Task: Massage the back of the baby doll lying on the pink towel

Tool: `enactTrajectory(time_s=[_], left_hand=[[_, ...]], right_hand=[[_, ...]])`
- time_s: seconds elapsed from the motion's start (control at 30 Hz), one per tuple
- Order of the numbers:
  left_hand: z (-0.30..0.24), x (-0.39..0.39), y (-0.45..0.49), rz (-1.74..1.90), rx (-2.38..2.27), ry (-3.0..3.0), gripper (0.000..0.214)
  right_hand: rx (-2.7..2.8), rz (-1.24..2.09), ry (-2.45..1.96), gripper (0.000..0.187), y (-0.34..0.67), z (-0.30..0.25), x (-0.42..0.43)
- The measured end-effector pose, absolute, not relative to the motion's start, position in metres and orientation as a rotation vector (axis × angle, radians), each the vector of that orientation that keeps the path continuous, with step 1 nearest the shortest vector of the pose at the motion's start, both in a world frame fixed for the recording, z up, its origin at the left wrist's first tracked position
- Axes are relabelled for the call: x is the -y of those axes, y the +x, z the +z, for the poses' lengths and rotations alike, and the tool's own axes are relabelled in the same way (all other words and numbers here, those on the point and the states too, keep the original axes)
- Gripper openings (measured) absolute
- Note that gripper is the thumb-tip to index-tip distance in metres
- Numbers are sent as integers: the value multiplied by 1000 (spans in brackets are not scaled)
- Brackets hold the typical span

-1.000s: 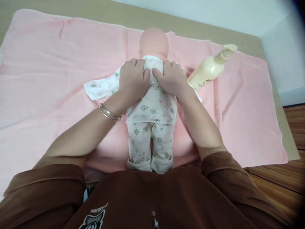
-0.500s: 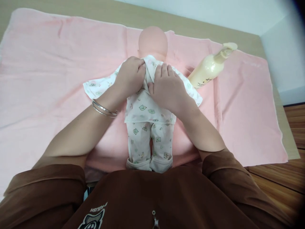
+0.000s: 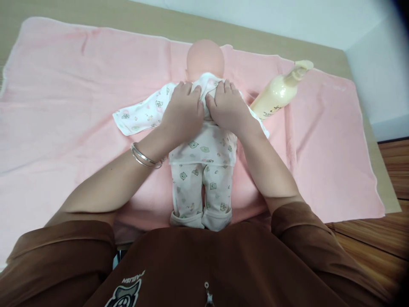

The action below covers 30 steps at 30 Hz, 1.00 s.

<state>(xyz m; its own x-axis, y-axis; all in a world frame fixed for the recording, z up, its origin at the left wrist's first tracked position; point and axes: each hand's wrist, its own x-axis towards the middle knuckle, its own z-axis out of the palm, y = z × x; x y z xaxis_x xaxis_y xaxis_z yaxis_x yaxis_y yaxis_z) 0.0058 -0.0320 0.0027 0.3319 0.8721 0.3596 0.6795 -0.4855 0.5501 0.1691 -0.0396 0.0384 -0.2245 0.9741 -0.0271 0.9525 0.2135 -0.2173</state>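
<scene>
A baby doll (image 3: 204, 59) in white printed pyjamas lies face down on a pink towel (image 3: 64, 85), its head away from me. My left hand (image 3: 182, 113) rests flat on the doll's upper back, fingers stretched toward the neck. Beside it my right hand (image 3: 227, 110) lies flat on the right shoulder area, fingers extended. The two thumbs nearly touch over the spine. A silver bangle (image 3: 145, 157) circles my left wrist. The doll's left sleeve (image 3: 140, 115) spreads out over the towel.
A cream pump bottle (image 3: 281, 91) lies on its side on the towel, right of the doll's shoulder. The towel covers a wooden table (image 3: 143, 19) set against a white wall. Wooden floor (image 3: 377, 238) shows at the right.
Both hands had bunched the doll's shirt near the neck half a second ago. Now they lie flat and lower on the upper back, and the fabric is smoothed.
</scene>
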Motion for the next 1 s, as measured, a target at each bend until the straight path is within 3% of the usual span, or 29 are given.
enactTrajectory(time_s=[0.13,0.27,0.43,0.6,0.77,1.0], left_hand=[[-4,11,3,899,-1437,2203,26],[-6,7,1,861,-1475,2185,44],[-6,27,5,859,-1489,2233,59],[-5,39,4,899,-1438,2394,41],[-8,13,-1,755,-1573,2325,4],[-7,3,-3,676,-1617,2328,16]], right_hand=[[2401,167,-1909,68,157,53,67],[2438,62,-1966,67,144,62,81],[2300,206,-1989,58,154,56,55],[2172,458,-1976,62,167,53,38],[2273,286,-2016,60,158,60,60],[2328,271,-1905,56,157,56,65]])
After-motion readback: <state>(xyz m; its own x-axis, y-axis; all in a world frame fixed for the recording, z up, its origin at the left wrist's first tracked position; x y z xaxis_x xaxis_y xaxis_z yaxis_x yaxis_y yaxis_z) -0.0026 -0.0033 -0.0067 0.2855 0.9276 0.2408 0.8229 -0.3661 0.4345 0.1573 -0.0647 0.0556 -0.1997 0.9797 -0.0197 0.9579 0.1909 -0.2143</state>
